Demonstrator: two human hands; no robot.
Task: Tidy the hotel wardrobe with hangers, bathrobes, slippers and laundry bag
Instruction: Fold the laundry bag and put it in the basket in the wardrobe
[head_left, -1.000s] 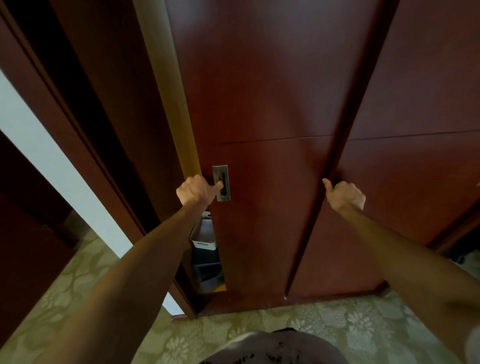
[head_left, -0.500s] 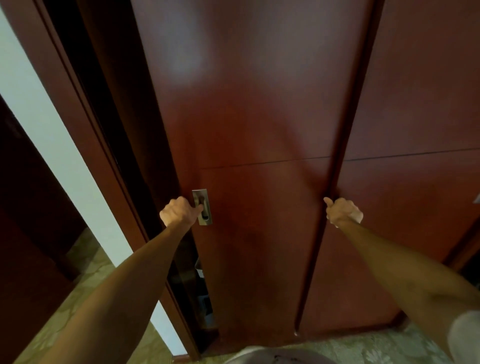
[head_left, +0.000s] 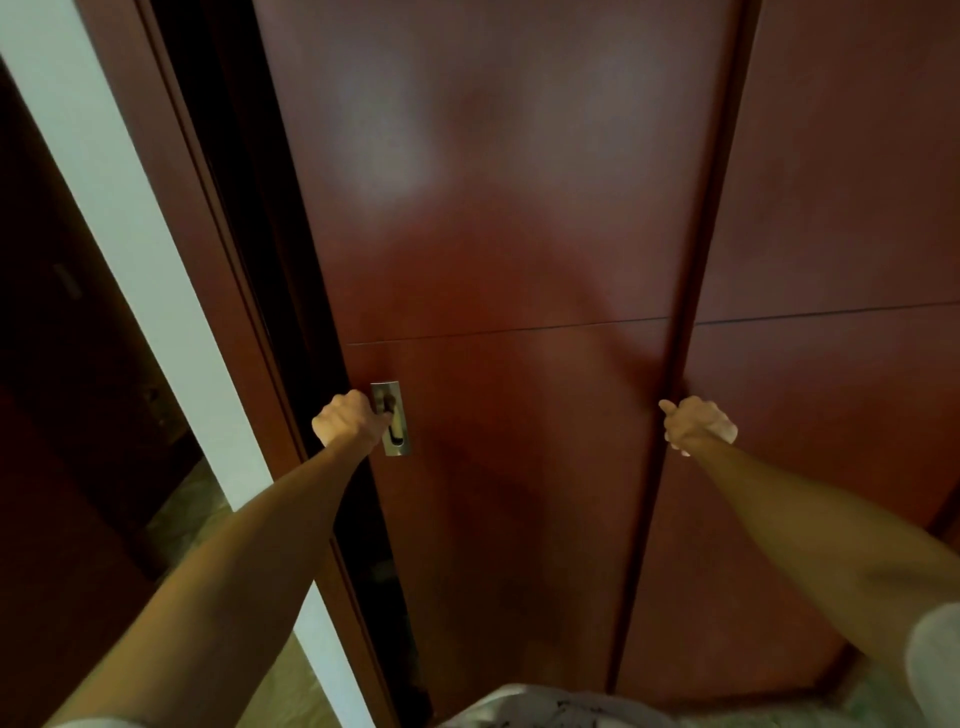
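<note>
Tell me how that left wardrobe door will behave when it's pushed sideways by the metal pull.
The wardrobe door is a tall rigid panel, so it probably slides whole without flexing. It looks heavy, so expect a slow start. The left hand hooks the recessed pull, which should resist slipping.

I see only a narrow dark gap between the sliding wardrobe door and frame; inside blocked.
</note>
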